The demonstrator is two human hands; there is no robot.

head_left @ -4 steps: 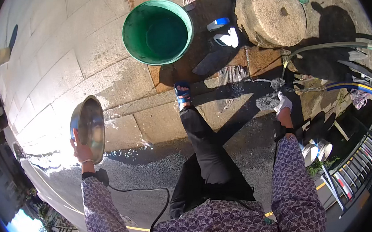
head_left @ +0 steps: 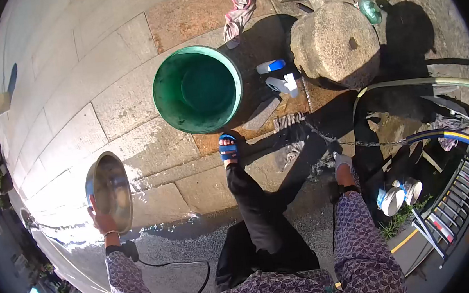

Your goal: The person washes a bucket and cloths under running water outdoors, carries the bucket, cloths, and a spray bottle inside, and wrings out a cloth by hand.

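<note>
My left hand grips the rim of a shiny metal basin, held tilted on its side over the wet pavement. A white covering, like a glove, is on my right hand, low at the edge of the paving. Grey, speckled splashes show just left of that hand. A thin stream of water runs above it from the blue-and-yellow hose. My right fingers are too small and blurred to make out what they hold, if anything.
Ahead stands a large green tub, with my sandalled foot just below it. Two bottles lie near a round stone block. Water covers the ground at left. A ladder and white shoes are at right.
The view has tilted upward, so the tub and stone sit lower in the picture. My right hand has shifted left, and the grey splashes have thinned. The basin stays in my left hand.
</note>
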